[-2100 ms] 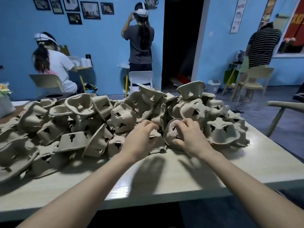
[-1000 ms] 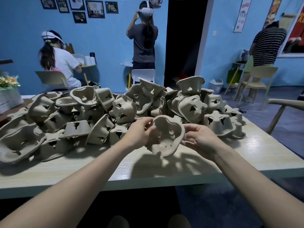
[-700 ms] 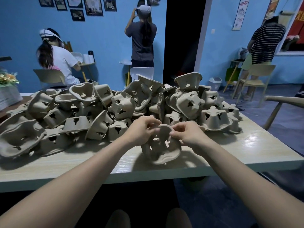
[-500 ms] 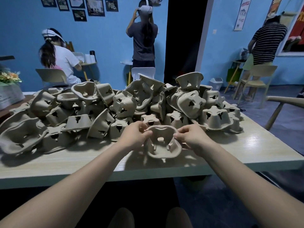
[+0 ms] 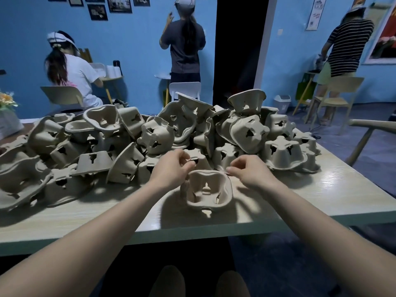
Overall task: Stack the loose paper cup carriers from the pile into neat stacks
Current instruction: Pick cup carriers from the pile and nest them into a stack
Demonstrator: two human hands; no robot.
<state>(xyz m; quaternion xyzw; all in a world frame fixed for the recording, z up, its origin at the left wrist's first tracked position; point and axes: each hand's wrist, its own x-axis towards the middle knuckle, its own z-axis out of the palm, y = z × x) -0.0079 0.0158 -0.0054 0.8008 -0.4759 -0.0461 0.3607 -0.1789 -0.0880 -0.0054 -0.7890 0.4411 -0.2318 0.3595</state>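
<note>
Pulp carrier (image 5: 207, 192) is down on the table (image 5: 321, 189), cups up, just in front of the pile (image 5: 150, 138); moments ago it hung in the air. Left hand (image 5: 171, 168) and right hand (image 5: 250, 171) still pinch its back rim. First stack started.

The pile of carriers (image 5: 150, 142) runs past the left edge, so its full extent cannot be told. The left hand (image 5: 171, 170) covers part of the carrier (image 5: 209, 191) rim; whether the fingers grip it is unclear. The right hand (image 5: 249, 171) fingertips meet the rim, contact uncertain. The wall pictures (image 5: 107, 5) are cut off at the top.
</note>
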